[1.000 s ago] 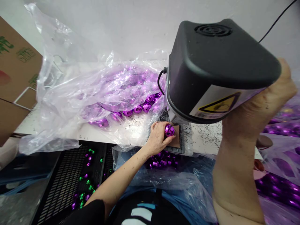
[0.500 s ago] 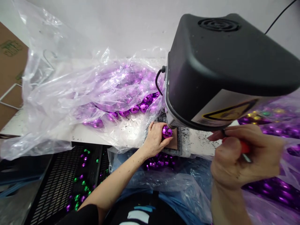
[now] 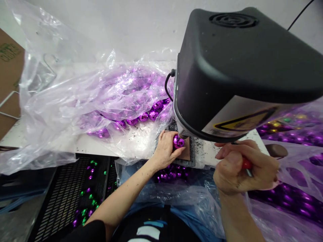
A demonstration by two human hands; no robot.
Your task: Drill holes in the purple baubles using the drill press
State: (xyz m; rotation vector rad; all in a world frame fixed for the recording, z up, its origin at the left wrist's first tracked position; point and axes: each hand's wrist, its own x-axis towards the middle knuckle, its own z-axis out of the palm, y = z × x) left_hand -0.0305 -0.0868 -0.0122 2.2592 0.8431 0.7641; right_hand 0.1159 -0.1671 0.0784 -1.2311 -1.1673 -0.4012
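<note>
My left hand (image 3: 166,149) is closed around a shiny purple faceted bead (image 3: 179,141), its thumb and fingers on the bead's sides. The bead sits over a brown board (image 3: 186,153) on a dark base plate, right beneath the lower end of a black machine (image 3: 222,74) with a warning label. To the right, my right hand (image 3: 246,168) is wrapped around a red piece (image 3: 246,163) with a short metal rod, below the machine's front edge. My fingers cover most of that piece, so its full shape is hidden.
Clear plastic (image 3: 75,101) covers strings of large purple beads (image 3: 143,116) on the white table (image 3: 96,148). More bagged purple beads (image 3: 290,201) lie at the right. A black crate (image 3: 60,191) with green and purple beads stands lower left, beside a cardboard box (image 3: 10,84).
My right hand has moved left and slightly down, still gripping the red piece. A dark rounded part now shows behind it. My left hand keeps hold of the bead in the same place.
</note>
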